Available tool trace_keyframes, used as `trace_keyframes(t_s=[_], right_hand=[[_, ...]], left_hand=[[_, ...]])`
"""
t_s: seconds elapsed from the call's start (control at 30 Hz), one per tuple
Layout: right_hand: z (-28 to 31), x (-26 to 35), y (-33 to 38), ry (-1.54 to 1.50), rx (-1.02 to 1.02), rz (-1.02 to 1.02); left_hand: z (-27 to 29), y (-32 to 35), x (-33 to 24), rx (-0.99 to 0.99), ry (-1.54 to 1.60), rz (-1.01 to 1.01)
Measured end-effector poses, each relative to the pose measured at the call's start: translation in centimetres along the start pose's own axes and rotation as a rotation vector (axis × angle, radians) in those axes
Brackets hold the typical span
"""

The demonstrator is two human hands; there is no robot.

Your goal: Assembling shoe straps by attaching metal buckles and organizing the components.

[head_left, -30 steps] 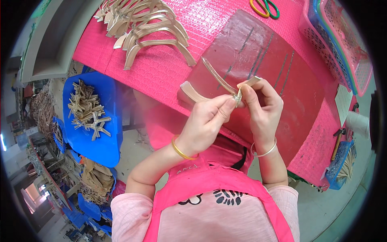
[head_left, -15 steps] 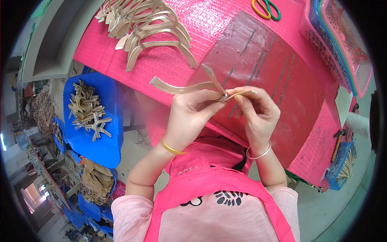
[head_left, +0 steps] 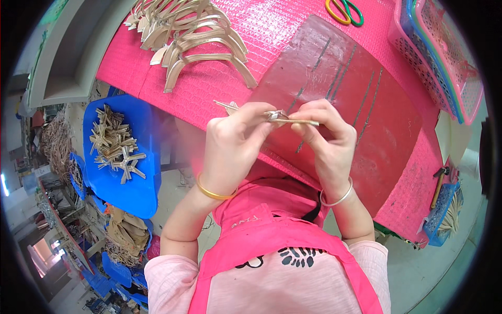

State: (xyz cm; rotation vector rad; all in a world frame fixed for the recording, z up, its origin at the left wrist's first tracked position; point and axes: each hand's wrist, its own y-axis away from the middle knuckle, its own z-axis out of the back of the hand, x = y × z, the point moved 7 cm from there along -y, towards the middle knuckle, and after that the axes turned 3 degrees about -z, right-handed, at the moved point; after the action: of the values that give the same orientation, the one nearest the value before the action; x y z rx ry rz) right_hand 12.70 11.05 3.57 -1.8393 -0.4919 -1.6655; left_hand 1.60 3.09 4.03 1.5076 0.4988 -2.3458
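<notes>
Between my two hands, above the near edge of the dark red mat [head_left: 389, 136], is a tan strap piece [head_left: 303, 122] with a silvery joint [head_left: 275, 115]. My left hand [head_left: 227, 144] pinches it by the joint, thumb against forefinger. One end of the piece sticks out past the left knuckles; the rest there is hidden. Thumb and fingers of my right hand [head_left: 332, 141] close on the strap's other side, which points right. At the table's far left lies a row of similar curved tan strap pieces [head_left: 209, 56].
Scissors [head_left: 345, 12] with yellow and green handles lie at the far edge. Stacked plastic baskets [head_left: 421, 63] stand far right, a hammer [head_left: 438, 188] and small blue basket [head_left: 433, 230] below them. A blue tub [head_left: 149, 191] holding strap pieces [head_left: 125, 163] is left of the pink-covered table [head_left: 261, 29].
Both hands have shifted slightly left and up. The strap piece has turned, so the long strap that reached left over my left hand now shows only a short end.
</notes>
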Motion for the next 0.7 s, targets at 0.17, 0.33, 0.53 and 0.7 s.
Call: trace_keyframes(t_s=[0.17,0.33,0.53,0.7], right_hand=[[-2.8,-4.8,1.7,-0.840,0.039,-0.695],[-3.7,-4.3,1.9,-0.817,0.089,-0.790],[-3.4,-4.7,1.3,-0.871,0.128,-0.767],[-1.4,-3.6,0.1,-0.272,-0.225,-0.343]], left_hand=[[0.1,0.0,1.1,-0.079,0.074,0.084],[0.4,0.0,1.3,-0.103,-0.049,0.032],[0.3,0.0,0.1,-0.168,-0.159,-0.156],[-0.3,0.8,0.0,-0.097,-0.218,-0.171]])
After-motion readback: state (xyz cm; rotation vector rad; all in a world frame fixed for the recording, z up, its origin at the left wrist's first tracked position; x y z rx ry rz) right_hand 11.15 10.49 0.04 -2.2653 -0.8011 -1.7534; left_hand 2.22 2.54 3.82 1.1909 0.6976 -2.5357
